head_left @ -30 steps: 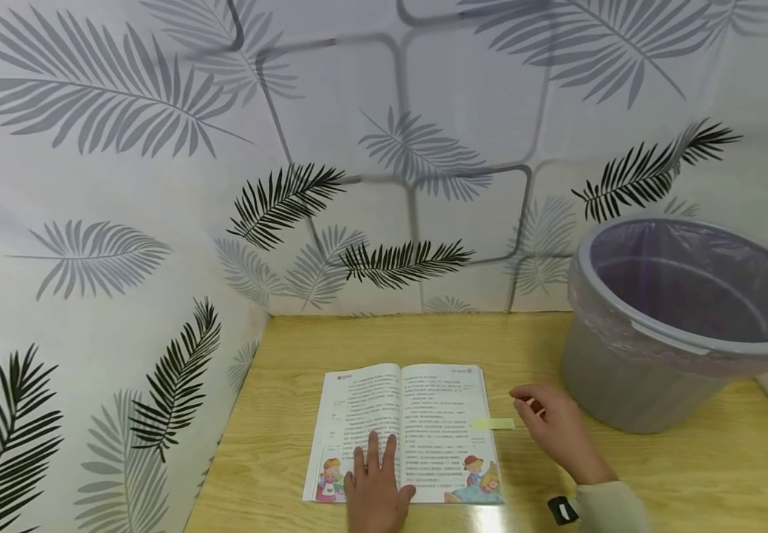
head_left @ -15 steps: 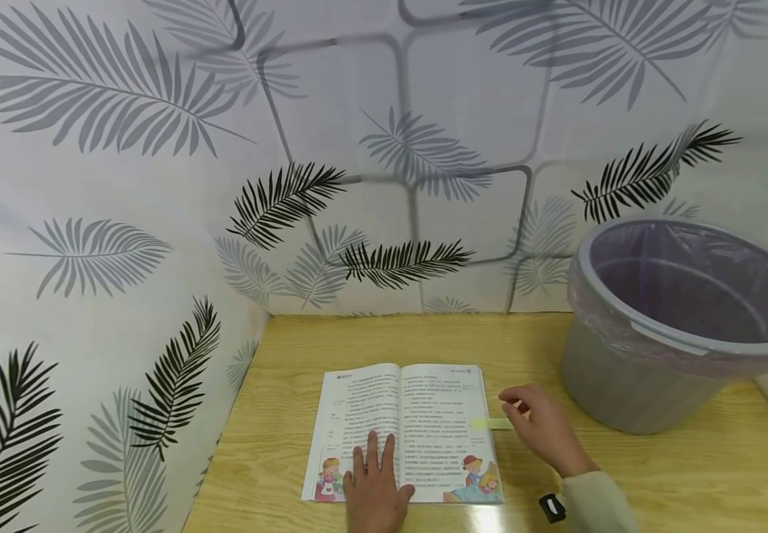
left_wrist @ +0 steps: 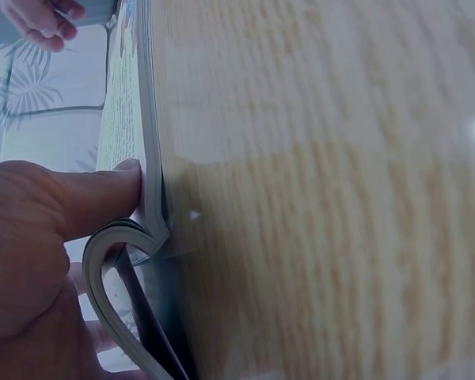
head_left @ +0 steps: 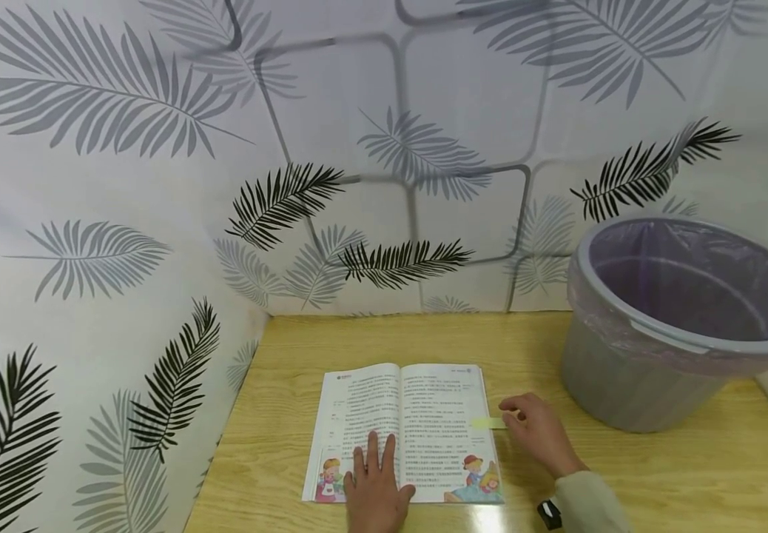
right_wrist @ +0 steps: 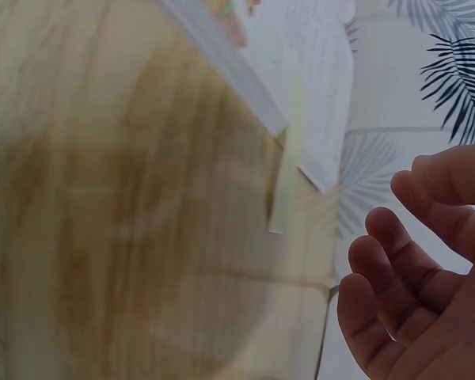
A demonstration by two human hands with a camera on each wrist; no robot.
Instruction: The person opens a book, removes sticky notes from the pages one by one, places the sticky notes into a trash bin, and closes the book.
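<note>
An open book [head_left: 444, 414] with printed text and cartoon children lies on the table. My left hand [head_left: 376, 488] rests on its left page near the bottom, fingers spread, thumb reaching across the fold. In the left wrist view the book's pages [left_wrist: 111, 277] curve up beside the fold under the thumb. A pale yellow-green paper strip [head_left: 487, 423] lies on the right page and sticks out past its edge. My right hand [head_left: 544, 437] is at the strip's outer end, fingers loosely bent. The right wrist view shows the strip [right_wrist: 287, 174] free, with the fingers apart from it.
A grey bin [head_left: 630, 385] with a translucent purple liner stands on the wooden table [head_left: 424, 337], right of the right hand. Leaf-patterned cloth [head_left: 331, 111] covers the wall behind and to the left. A black band [head_left: 549, 512] shows at the right wrist.
My right hand has moved left and slightly down, from beside the strip to its outer end. The left hand, the book and the strip stay in place.
</note>
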